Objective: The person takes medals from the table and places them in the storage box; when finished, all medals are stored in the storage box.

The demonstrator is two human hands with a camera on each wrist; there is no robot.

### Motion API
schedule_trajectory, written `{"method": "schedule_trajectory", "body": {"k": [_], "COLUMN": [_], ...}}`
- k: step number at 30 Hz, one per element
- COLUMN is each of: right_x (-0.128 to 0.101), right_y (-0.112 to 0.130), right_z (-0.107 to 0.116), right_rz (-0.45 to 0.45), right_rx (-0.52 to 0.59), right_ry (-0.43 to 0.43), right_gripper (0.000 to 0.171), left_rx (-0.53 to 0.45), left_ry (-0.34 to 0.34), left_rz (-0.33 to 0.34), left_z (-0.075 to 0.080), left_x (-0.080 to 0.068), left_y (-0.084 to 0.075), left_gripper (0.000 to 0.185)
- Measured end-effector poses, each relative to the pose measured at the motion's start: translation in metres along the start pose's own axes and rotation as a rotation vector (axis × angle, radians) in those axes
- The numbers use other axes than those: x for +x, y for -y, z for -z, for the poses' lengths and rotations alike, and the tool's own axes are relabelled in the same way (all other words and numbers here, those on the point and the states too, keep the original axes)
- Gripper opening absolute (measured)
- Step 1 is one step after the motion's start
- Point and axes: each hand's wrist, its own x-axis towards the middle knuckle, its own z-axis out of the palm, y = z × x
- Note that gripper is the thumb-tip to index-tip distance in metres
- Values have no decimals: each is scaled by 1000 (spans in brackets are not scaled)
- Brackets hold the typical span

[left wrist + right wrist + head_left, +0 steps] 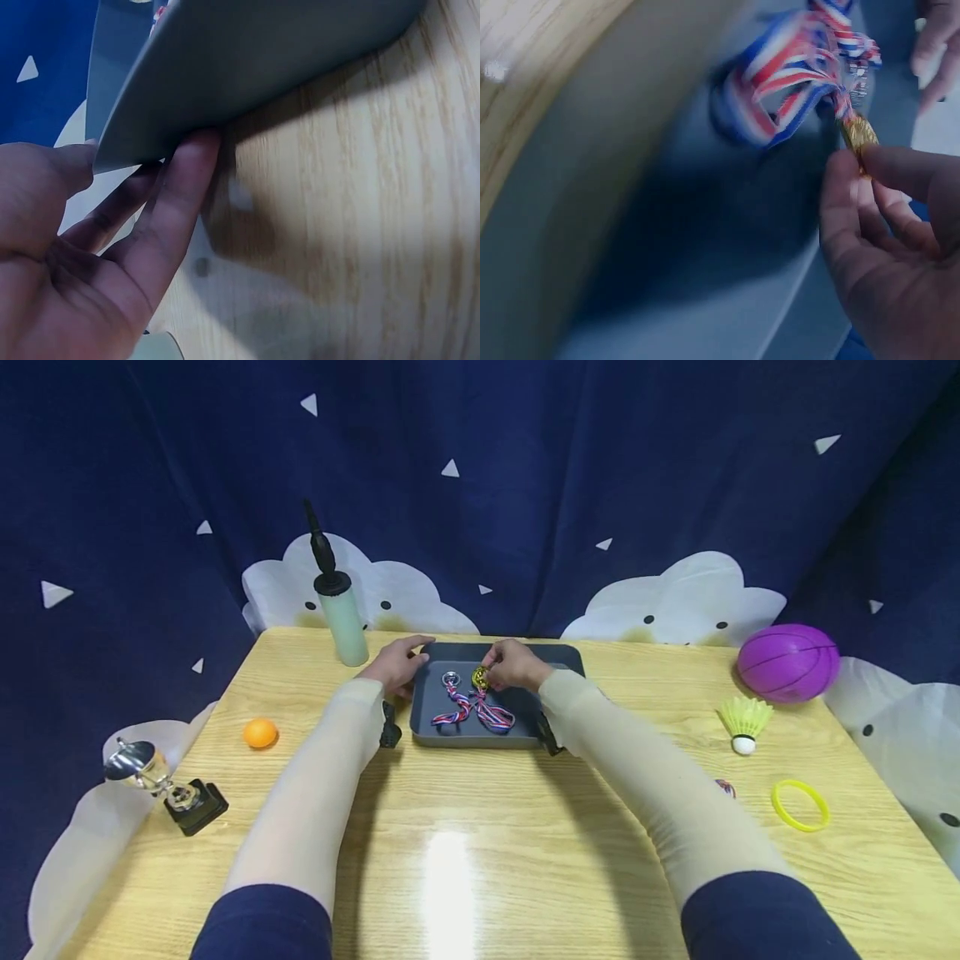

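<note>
My right hand (517, 666) pinches a gold medal (480, 677) between thumb and fingertips, over a dark grey tray (495, 742). From the medal trails a red, white and blue ribbon (787, 75), bunched in the tray. A silver medal (451, 679) with a similar ribbon (453, 717) lies to its left inside the tray. At the tray's left side, my left hand (393, 665) holds the edge. In the left wrist view its thumb is at the rim and its fingers are against the outer wall, near the underside.
Left of the tray are a hand pump (343, 618), an orange ball (260, 733) and a trophy cup (168, 785). On the right sit a purple ball (789, 663), a shuttlecock (746, 722) and a yellow ring (800, 805). Another striped ribbon (725, 787) is partly hidden behind the right forearm.
</note>
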Motion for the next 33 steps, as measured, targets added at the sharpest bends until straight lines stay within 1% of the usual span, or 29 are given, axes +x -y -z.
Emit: {"method": "schedule_trajectory", "body": {"k": [3, 6, 8, 12, 14, 16, 18, 21, 24, 27, 29, 33], "right_x": [3, 4, 3, 0, -1, -2, -3, -10, -20, -35, -48, -75], "right_y": [-3, -3, -1, 4, 6, 5, 4, 5, 8, 8, 4, -19], "right_z": [-5, -9, -11, -14, -14, -13, -8, 9, 35, 63, 81, 109], "right_rz": [-11, 7, 12, 27, 43, 69, 102, 144, 187, 230, 251, 274], "right_rx": [-56, -122, -194, -379, -444, -465, -434, -347, -284, -288, -322, -368], "right_ry": [-35, -56, -70, -84, -81, -83, -90, -101, -97, -75, -61, -26], "right_gripper": [15, 14, 13, 13, 13, 13, 12, 11, 10, 11, 12, 12], "left_rx": [-6, -15, -25, -31, -30, -28, -32, -41, -48, -53, -51, -56], "left_ry": [4, 9, 13, 8, 3, 5, 9, 14, 11, 6, 4, 13], "left_rz": [-6, -18, -24, -21, -15, -10, -11, -13, -12, -12, -16, -20], "left_z": [0, 0, 0, 1, 1, 0, 0, -1, -1, -1, -1, -1], "left_x": [0, 0, 0, -1, -2, -3, -4, -4, -4, -3, -2, -1], "left_y": [-1, -2, -3, -3, -3, -2, -2, -2, -1, 0, 1, 5], "left_gripper": [50, 49, 49, 49, 48, 48, 48, 48, 48, 48, 48, 48]}}
